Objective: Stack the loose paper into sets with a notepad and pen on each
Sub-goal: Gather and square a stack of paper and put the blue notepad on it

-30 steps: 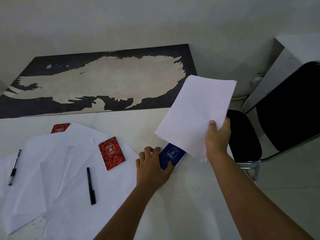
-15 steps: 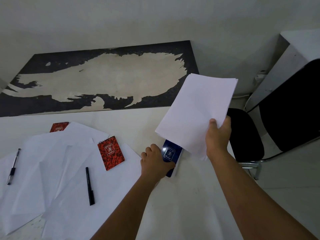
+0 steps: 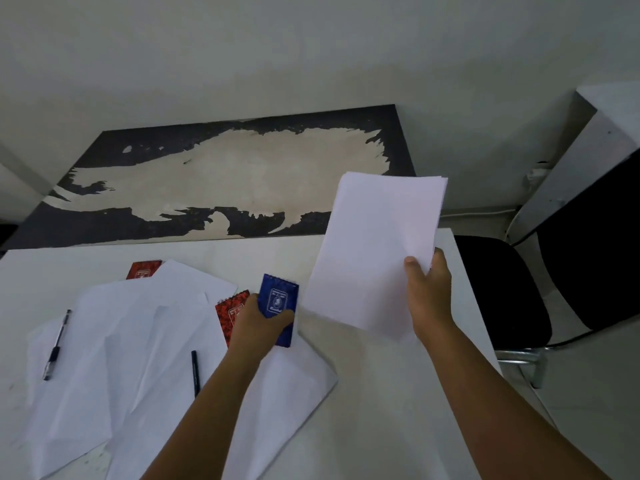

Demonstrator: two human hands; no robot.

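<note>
- The left hand (image 3: 258,322) gripped the blue notepad (image 3: 280,301), thumb curled across its cover, lifting it above the table (image 3: 398,393); the pad stuck out of the hand toward 12 o'clock.
- The right hand (image 3: 429,296) pinched a stack of white paper (image 3: 374,251) at its near right corner, thumb on top, holding it tilted off the table; the stack spread from the hand toward 11 o'clock.
- The blue notepad sat just at 9 o'clock of the held stack, close to but apart from its left edge.
- A red notepad (image 3: 230,315) lay on the loose sheets (image 3: 138,358), partly hidden behind the left hand at its 9 o'clock side.
- A second red notepad (image 3: 143,269) lay at 11 o'clock of the scattered sheets, partly tucked under one.
- A black pen (image 3: 195,372) lay on the loose sheets just beside the left forearm, at its 9 o'clock.
- A clear-barrelled pen (image 3: 55,344) lay at the far 9 o'clock edge of the sheets.
- A black chair (image 3: 505,289) stood at 3 o'clock of the table.
</note>
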